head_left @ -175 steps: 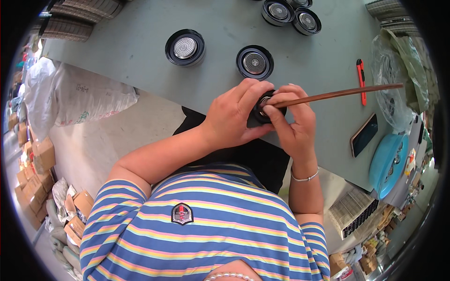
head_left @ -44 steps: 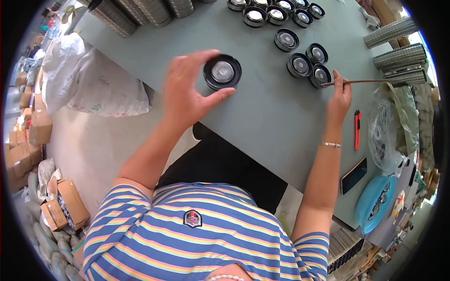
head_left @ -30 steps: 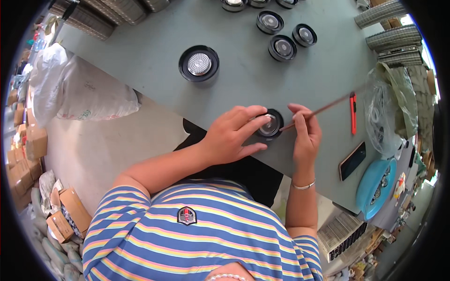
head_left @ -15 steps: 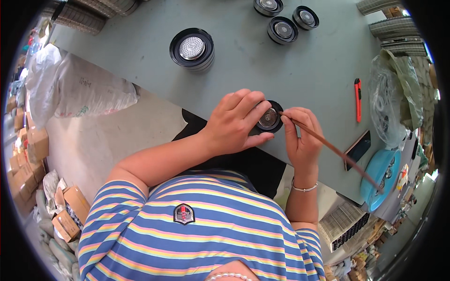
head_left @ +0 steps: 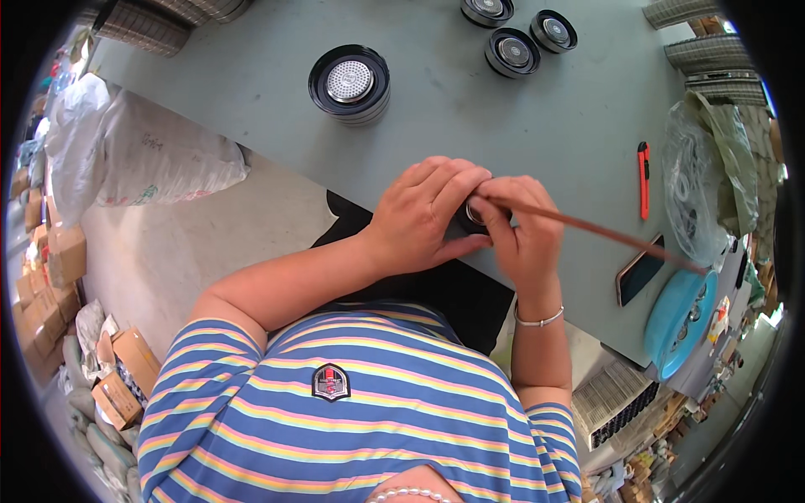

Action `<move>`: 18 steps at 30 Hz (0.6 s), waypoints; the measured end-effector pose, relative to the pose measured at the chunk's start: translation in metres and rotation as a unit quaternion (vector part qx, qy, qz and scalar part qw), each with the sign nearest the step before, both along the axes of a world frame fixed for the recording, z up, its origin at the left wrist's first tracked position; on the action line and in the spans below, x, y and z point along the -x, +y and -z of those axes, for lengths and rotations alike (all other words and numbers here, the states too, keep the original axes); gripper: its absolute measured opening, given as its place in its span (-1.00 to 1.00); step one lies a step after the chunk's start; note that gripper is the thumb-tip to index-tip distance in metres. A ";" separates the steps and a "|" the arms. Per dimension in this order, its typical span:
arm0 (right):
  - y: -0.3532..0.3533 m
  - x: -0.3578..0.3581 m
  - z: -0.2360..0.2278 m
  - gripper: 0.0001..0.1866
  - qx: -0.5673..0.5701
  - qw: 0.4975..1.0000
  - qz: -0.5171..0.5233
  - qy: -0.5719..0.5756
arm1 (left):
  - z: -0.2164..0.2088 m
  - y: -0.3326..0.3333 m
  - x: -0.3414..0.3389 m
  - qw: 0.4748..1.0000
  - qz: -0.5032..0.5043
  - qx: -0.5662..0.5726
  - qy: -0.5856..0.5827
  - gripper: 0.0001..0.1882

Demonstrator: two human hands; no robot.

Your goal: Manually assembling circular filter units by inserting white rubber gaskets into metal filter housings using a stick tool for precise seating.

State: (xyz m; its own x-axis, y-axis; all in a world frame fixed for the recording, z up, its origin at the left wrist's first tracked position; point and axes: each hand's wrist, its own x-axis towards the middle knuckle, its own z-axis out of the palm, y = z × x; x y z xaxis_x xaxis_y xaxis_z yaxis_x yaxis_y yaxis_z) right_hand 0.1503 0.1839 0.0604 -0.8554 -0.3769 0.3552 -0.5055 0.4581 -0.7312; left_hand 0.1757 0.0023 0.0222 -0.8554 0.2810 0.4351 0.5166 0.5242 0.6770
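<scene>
My right grip pinches a slim brown stick over the round black-and-silver piece my left grip clasps at the flat grey bench.

"What shows of the round black cap with a silvery metal centre?"

"Only part: it's between the left hand and the right hand, just off mid-view toward two o'clock."

"And the long, slender brown stick?"

"Gripped in the right hand, free end toward four o'clock. Can't tell whether it touches the cap."
</scene>
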 end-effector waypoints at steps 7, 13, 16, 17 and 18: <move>0.021 -0.001 -0.012 -0.93 -0.053 0.996 0.059 0.043 | -0.002 -0.001 0.000 1.000 -0.001 0.006 -0.018 -0.14; 0.020 -0.025 -0.015 -0.92 0.054 0.987 0.025 -0.152 | -0.010 -0.004 0.001 0.999 0.008 0.044 -0.017 -0.10; 0.027 -0.026 0.011 -0.91 0.237 0.948 0.083 -0.196 | -0.015 -0.007 -0.001 0.995 0.036 0.091 -0.019 -0.07; 0.029 -0.022 0.014 -0.91 0.352 0.901 0.132 -0.216 | -0.017 -0.010 -0.004 0.995 0.028 0.096 -0.013 -0.07; 0.030 -0.015 0.015 -0.89 0.438 0.865 0.152 -0.195 | -0.022 -0.013 -0.006 0.999 0.016 0.041 -0.001 -0.08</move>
